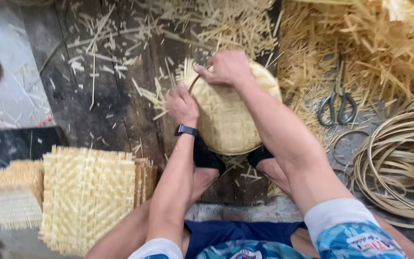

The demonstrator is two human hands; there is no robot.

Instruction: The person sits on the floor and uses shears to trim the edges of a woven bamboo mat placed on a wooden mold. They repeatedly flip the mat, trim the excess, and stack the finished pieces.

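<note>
Keep the tray (231,115) pinned between both feet so the disc cannot turn while the rim is worked — the soles appear to brace its lower edge from either side. Press the left hand (182,104) firmly against the left rim; fingers are curled closed over the edge, clamping weave and hoop together. Use the right hand (226,67) at the top rim; fingers are bent and pinched shut on what looks like a thin dark strip or hoop end curving down toward the left hand, though the exact grip is hard to make out. Work in short spans, holding the finished stretch tight with one hand while the other seats the next stretch. Keep loose strip ends (161,93) sticking out at the upper left clear of the fingers; trim only after the rim is seated. As to position: tray tilted up toward the body, resting on the dark planks (97,105), directly under both hands — left hand touching its left edge, right hand touching its top edge. Scissors (337,103) lying well to the right among offcuts, out of either hand. Coils (398,163) of split cane at far right; stack of square mats (89,196) at lower left, apart from the work.
</note>
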